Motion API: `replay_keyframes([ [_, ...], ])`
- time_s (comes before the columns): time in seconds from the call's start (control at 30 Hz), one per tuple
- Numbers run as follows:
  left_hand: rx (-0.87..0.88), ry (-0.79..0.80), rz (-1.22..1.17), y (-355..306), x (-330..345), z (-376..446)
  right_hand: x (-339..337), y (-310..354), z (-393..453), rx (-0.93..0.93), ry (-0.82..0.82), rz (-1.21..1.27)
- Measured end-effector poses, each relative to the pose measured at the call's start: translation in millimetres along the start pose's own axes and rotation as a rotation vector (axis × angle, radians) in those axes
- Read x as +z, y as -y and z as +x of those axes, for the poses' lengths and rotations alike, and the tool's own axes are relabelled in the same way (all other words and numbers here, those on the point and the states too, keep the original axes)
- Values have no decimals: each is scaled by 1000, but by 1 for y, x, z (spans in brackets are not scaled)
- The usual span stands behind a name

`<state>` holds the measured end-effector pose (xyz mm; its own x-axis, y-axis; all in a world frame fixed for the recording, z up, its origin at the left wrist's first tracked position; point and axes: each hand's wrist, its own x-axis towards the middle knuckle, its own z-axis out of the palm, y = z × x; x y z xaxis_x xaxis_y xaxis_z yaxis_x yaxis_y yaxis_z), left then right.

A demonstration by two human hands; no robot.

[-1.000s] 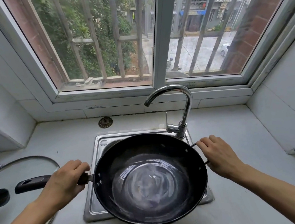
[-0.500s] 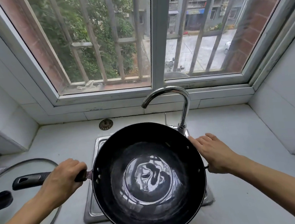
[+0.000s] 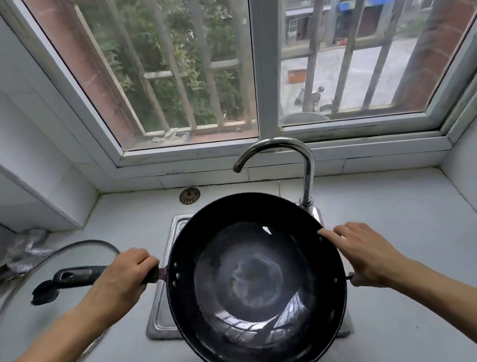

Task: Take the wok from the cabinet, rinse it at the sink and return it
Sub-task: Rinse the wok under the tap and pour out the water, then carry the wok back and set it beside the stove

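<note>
A black wok (image 3: 254,280) is held over the small steel sink (image 3: 162,317), its far rim raised so the bowl tilts toward me. A little water shines in its near, low side. My left hand (image 3: 125,280) grips the wok's long black handle close to the bowl. My right hand (image 3: 362,256) holds the small loop handle on the opposite rim, fingers lying along the edge. The chrome faucet (image 3: 306,180) curves behind the wok; no water runs from it. The wok covers most of the sink basin.
A glass lid (image 3: 38,285) with a black knob lies on the counter to the left, under the wok handle. A grey cloth (image 3: 27,251) sits by the left wall. A round drain strainer (image 3: 189,196) rests behind the sink. The window sill and walls close in the counter.
The wok has lifted and its far rim has tipped up toward me; the water inside has slid from the centre to the near side. Both hands kept their grips.
</note>
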<state>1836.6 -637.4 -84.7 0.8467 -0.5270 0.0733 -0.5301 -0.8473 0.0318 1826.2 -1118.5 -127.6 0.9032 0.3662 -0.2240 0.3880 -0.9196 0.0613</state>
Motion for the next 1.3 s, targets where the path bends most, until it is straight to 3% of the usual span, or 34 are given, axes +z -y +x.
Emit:
replay_keyframes([
  [0.13,-70,-36,5,-10,1,0,-1,-3,-8,16,11,-9],
  [0.43,26,-61,-33,-8,-8,12,-20,20,-57,167,-10,-32],
  [0.83,280,-176,-169,31,-9,8,-51,140,-150,507,-1,-56],
  [1.07,481,-214,-245,-14,-29,-1,-62,201,-249,710,-27,18],
  [1.3,722,-259,-330,-106,-40,-9,-53,262,-375,984,-20,42],
])
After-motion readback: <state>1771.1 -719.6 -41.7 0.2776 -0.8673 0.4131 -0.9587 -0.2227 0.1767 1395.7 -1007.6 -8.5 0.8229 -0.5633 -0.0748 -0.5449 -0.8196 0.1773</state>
